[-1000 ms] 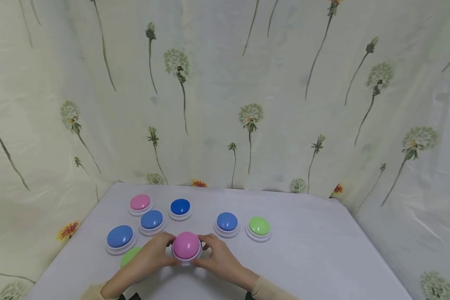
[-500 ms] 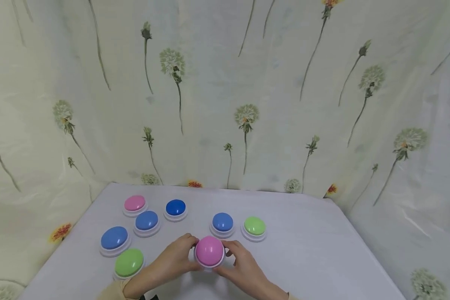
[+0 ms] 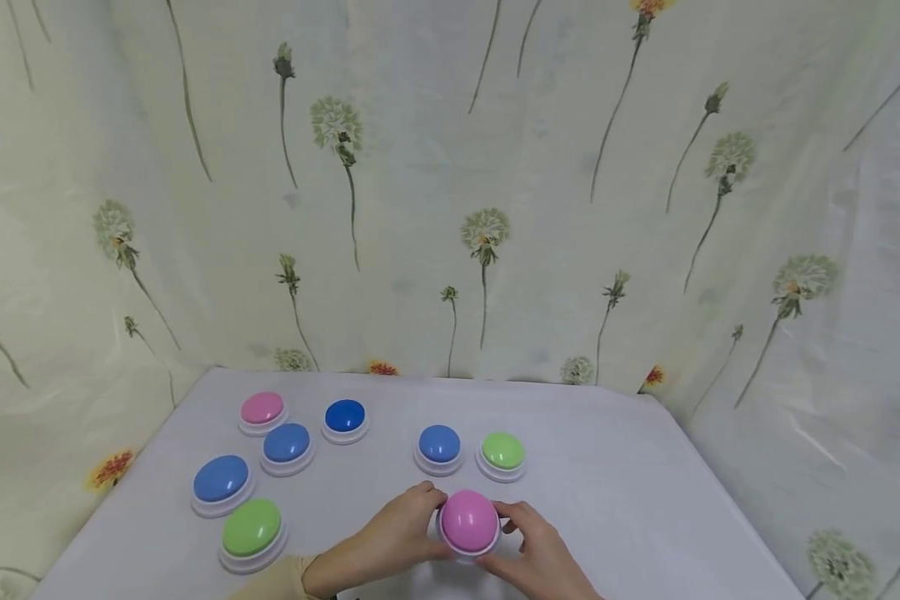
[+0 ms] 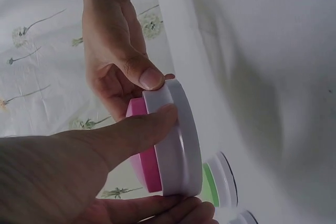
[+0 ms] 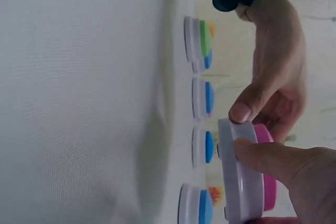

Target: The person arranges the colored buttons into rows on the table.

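Both hands hold one pink dome button (image 3: 468, 519) with a white base, near the front middle of the white table (image 3: 630, 475). My left hand (image 3: 414, 530) grips its left side and my right hand (image 3: 516, 535) its right side. In the left wrist view my left thumb lies on the white base (image 4: 181, 140) and the right hand (image 4: 113, 56) holds the far edge. The right wrist view shows the pink button (image 5: 241, 182) held a little above the cloth, further out from it than the resting buttons.
Several other buttons rest on the table: a green one (image 3: 252, 527), blue ones (image 3: 221, 479) (image 3: 287, 443) (image 3: 345, 416) (image 3: 439, 444), a pink one (image 3: 262, 408) and a green one (image 3: 503, 452). A flowered curtain (image 3: 450, 208) closes off the back and sides.
Both hands have carried the pink button to the right and nearer to me. The front-left green button, partly hidden by the left hand before, is now in full view.
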The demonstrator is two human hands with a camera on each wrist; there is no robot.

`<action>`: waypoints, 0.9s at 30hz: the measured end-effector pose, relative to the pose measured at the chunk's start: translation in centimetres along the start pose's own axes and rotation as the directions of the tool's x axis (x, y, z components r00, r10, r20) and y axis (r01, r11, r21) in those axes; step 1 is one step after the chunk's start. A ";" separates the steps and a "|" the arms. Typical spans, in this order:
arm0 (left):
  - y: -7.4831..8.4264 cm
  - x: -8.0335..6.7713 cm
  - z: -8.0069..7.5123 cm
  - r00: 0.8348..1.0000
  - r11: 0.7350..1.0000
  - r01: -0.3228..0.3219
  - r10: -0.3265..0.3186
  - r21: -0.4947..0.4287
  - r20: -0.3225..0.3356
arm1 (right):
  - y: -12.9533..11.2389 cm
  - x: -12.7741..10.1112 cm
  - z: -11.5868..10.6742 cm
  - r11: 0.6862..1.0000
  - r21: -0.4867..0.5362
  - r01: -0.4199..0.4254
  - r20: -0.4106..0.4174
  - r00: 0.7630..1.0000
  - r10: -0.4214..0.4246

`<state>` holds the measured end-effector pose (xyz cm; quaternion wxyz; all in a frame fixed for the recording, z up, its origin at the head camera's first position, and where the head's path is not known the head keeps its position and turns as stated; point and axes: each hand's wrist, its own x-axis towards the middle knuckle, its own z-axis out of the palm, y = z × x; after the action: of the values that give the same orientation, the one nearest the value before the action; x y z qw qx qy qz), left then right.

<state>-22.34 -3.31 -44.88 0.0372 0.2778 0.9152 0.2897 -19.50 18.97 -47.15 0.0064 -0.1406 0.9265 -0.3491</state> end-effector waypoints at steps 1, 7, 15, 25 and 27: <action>0.3 0.2 0.3 1.000 1.000 -0.009 0.009 0.008 0.006 | 0.2 -0.3 -0.2 1.000 0.005 -0.008 -0.003 1.000 0.008; 1.8 1.2 2.4 0.993 0.989 -0.117 0.118 0.095 -0.006 | 2.1 -2.4 -1.3 1.000 0.013 -0.002 -0.058 0.998 0.003; 3.0 3.2 5.6 0.976 0.962 -0.207 0.216 0.176 -0.034 | 4.8 -3.9 -2.8 0.996 -0.055 -0.067 -0.064 0.996 0.064; 4.3 5.9 8.4 0.976 0.965 -0.210 0.216 0.159 -0.025 | 7.1 -4.5 -3.7 0.970 -0.100 -0.220 -0.128 0.970 0.207; 4.4 6.3 8.8 0.974 0.964 -0.219 0.226 0.154 -0.028 | 7.5 -4.6 -3.7 0.966 -0.092 -0.243 -0.150 0.962 0.227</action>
<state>-23.51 7.54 -49.19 -0.0373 0.3742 0.8979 0.2287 -17.38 28.00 -49.59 -0.0241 -0.0051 0.9525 -0.3034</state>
